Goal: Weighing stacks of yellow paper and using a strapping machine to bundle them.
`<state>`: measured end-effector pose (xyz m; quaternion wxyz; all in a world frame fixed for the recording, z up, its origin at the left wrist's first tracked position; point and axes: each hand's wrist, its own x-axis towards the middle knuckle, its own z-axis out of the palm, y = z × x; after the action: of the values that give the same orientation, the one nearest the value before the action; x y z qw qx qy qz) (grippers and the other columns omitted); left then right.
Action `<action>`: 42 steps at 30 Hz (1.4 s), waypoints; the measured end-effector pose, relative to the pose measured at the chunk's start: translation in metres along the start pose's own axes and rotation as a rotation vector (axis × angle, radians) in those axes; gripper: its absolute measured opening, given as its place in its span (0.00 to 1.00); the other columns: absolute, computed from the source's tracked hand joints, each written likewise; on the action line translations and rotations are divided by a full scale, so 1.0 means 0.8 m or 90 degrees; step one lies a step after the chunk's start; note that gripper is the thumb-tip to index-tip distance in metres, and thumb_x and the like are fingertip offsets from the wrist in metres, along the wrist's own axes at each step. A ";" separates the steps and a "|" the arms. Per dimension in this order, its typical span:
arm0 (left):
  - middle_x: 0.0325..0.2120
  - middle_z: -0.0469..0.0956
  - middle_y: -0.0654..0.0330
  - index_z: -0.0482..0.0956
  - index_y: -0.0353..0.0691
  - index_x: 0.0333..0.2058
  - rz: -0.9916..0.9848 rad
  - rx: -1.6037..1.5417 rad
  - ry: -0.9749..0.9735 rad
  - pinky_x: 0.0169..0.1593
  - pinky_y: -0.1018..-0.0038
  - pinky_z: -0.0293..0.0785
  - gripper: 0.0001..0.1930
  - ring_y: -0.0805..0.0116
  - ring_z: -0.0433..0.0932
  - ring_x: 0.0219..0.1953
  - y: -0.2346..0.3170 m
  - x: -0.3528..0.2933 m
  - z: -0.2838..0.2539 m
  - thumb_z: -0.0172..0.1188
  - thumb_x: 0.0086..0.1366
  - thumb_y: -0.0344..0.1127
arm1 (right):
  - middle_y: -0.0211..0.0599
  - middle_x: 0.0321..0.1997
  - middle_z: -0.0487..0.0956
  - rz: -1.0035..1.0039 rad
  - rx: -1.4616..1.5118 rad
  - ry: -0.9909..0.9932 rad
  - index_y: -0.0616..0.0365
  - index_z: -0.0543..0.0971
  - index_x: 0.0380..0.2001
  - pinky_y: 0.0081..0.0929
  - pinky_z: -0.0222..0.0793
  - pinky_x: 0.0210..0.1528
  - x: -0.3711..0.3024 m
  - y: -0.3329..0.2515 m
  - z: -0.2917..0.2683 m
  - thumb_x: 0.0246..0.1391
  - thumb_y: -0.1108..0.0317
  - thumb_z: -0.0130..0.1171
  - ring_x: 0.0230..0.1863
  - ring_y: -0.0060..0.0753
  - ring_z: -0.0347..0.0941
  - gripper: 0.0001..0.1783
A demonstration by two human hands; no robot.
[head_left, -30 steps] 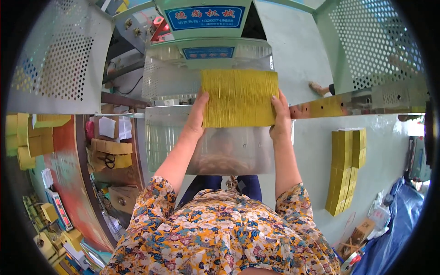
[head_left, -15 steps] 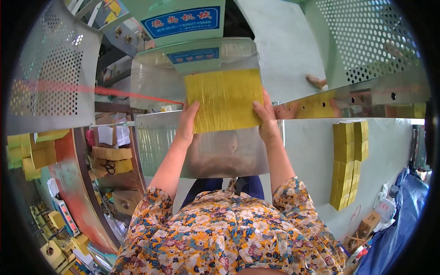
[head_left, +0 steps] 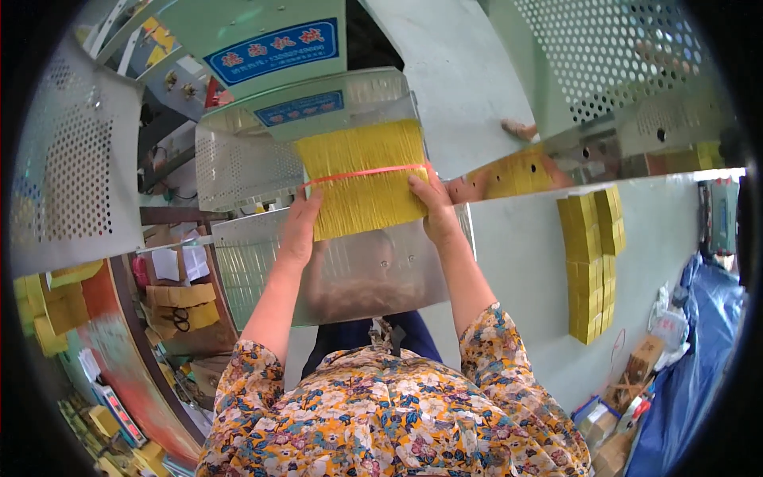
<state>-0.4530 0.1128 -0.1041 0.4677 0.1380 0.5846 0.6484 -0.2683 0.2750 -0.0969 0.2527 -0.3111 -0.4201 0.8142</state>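
Observation:
Between my two hands is a thick bundle of yellow paper sheets point(head_left: 371, 205), its many edges facing up. A pinkish-red strap point(head_left: 367, 172) lies across the bundle's middle from side to side. My left hand point(head_left: 300, 225) grips the left side with the thumb on top, and my right hand point(head_left: 433, 204) grips the right side the same way. The fingers underneath are partly hidden. Beneath the bundle is a shiny metal machine table point(head_left: 373, 282), which reflects my arms.
Several yellow paper bundles point(head_left: 584, 262) stand stacked on the floor to the right, near a blue tarp point(head_left: 691, 342). Perforated metal panels point(head_left: 75, 167) flank the machine. Black-handled scissors point(head_left: 180, 319) lie on a shelf at left. Someone's foot point(head_left: 519, 129) shows beyond.
The red strap, earlier stretched off to the left of the bundle, now runs across its top. The view has shifted and tilted slightly; both hands keep their grip.

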 end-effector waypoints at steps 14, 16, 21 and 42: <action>0.51 0.74 0.61 0.71 0.36 0.56 0.027 -0.004 -0.012 0.59 0.74 0.63 0.31 0.73 0.71 0.53 0.019 0.013 0.037 0.50 0.69 0.59 | 0.38 0.67 0.62 -0.056 0.003 -0.033 0.57 0.49 0.71 0.29 0.52 0.68 0.014 0.017 -0.023 0.57 0.59 0.56 0.67 0.34 0.58 0.43; 0.52 0.74 0.61 0.71 0.36 0.56 0.034 0.001 -0.012 0.60 0.73 0.62 0.31 0.73 0.70 0.54 0.020 0.008 0.045 0.49 0.69 0.58 | 0.39 0.67 0.62 -0.078 0.011 -0.035 0.57 0.50 0.71 0.29 0.51 0.68 0.016 0.019 -0.022 0.57 0.59 0.56 0.67 0.34 0.58 0.43; 0.57 0.71 0.58 0.67 0.33 0.59 0.028 0.097 0.063 0.62 0.72 0.59 0.32 0.66 0.68 0.59 -0.006 -0.018 0.006 0.47 0.70 0.57 | 0.41 0.67 0.61 -0.081 -0.129 0.026 0.60 0.55 0.69 0.29 0.51 0.68 -0.001 0.031 -0.023 0.58 0.61 0.56 0.66 0.35 0.58 0.40; 0.50 0.75 0.52 0.69 0.34 0.56 -0.215 -0.033 0.115 0.51 0.60 0.74 0.25 0.57 0.77 0.49 -0.075 -0.107 -0.125 0.45 0.71 0.48 | 0.40 0.36 0.79 -0.231 -0.405 0.234 0.56 0.78 0.37 0.37 0.71 0.43 -0.104 0.147 -0.057 0.53 0.63 0.57 0.38 0.40 0.74 0.11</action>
<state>-0.4534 -0.0232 -0.1538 0.5192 -0.0332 0.6219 0.5853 -0.1964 0.1820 -0.1923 0.3539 -0.4349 -0.6469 0.5168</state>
